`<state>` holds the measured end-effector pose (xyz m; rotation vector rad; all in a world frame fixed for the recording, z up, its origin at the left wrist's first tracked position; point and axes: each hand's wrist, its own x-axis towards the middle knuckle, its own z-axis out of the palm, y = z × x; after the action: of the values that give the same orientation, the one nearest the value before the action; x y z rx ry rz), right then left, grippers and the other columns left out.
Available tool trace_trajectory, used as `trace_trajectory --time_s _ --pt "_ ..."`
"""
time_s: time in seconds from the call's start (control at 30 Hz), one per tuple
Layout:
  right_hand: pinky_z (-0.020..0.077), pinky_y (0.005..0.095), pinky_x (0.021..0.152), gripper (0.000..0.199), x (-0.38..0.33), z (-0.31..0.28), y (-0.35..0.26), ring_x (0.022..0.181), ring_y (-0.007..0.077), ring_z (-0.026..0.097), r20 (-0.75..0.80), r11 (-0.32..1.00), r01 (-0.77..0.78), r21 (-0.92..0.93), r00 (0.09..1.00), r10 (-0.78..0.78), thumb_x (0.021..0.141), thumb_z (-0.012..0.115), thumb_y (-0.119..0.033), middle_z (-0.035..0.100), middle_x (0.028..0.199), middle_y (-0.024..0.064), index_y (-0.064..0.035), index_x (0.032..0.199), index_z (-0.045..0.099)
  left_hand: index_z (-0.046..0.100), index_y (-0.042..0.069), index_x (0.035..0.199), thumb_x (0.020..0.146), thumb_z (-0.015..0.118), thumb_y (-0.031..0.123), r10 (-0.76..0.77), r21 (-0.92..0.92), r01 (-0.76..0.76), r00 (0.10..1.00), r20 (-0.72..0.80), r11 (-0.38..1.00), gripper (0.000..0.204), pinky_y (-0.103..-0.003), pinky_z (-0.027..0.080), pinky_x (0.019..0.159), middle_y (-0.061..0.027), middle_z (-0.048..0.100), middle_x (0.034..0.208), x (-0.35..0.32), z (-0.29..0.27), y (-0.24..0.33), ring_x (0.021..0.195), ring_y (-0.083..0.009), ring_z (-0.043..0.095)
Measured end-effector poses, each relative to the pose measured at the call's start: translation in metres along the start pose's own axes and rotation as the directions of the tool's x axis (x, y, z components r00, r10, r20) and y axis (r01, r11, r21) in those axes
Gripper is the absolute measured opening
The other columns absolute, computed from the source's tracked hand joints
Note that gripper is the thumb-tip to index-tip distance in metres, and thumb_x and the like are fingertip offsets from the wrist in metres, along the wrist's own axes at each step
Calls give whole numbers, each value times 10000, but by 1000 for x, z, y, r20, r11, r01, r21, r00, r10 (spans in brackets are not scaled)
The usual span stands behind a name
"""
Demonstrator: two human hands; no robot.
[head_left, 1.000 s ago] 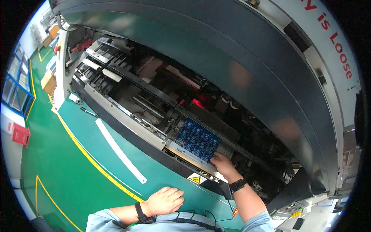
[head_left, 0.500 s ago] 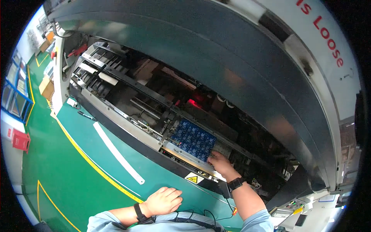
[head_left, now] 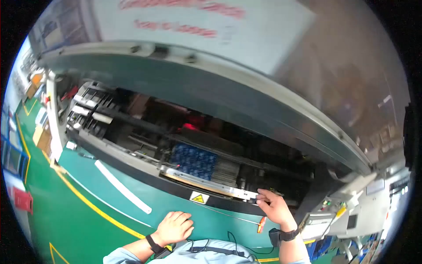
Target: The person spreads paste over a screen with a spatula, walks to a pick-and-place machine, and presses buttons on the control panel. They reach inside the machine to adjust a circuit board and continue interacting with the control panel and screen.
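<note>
My right hand [head_left: 277, 209] is at the right end of a light metal rail [head_left: 211, 181] along the machine's front edge. Its fingers are stretched out and its thumb is apart from them; they appear to touch the rail end. Behind the rail, a blue patterned circuit board panel [head_left: 193, 162] lies flat inside the open machine [head_left: 132, 145], away from both hands. My left hand [head_left: 174, 226] rests on the green work surface [head_left: 176, 207], fingers loosely bent with nothing visible in them. What lies under its palm is hidden.
A long white strip [head_left: 123, 187] lies on the green surface at left. Near my right wrist is a tool with a red-orange handle [head_left: 262, 224] and thin shaft. The raised machine cover [head_left: 198, 72] hangs above the opening. A yellow warning label [head_left: 199, 198] marks the front edge.
My right hand has left the circuit board panel and moved right to the rail end. The panel stays in the machine. My left hand still rests on the surface; the view has shifted.
</note>
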<state>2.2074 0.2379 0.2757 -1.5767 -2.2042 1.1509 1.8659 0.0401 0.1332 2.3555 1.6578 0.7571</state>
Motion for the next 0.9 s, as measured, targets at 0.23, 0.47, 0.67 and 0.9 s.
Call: trace_trajectory --time_s 0.23,0.47,0.67,0.9 --pt "617 403 899 463 -76 -27 41 1014 325 779 -152 992 90 92 986 -75 992 735 -234 784 1132 207 6 1381 659 647 98 976 839 773 184 -44 15 45 998 -43 999 204 -520 471 950 -124 637 1156 -8 2 15 1126 -382 595" --pt "613 391 922 443 -143 -74 89 1065 325 764 -299 984 151 -92 939 -172 998 742 -210 778 1148 171 -38 1397 655 706 102 1164 932 733 249 -115 117 118 993 -32 986 276 -552 484 982 -164 686 1278 -7 19 18 1131 -435 622" --pt "615 390 897 421 -206 -128 148 1038 330 764 -434 992 128 -20 892 -124 989 745 -194 785 1119 162 -32 1371 671 706 86 1160 944 722 246 -247 237 293 947 -208 926 269 -557 485 975 -188 684 1232 -2 48 24 1100 -455 622" --pt "617 379 860 372 -253 -178 237 991 285 773 -589 991 99 87 807 -29 982 738 -135 794 1064 146 -27 1335 693 690 54 1096 989 694 280 -396 437 568 814 -426 697 250 -523 504 934 -198 656 1152 5 92 34 1044 -379 628"
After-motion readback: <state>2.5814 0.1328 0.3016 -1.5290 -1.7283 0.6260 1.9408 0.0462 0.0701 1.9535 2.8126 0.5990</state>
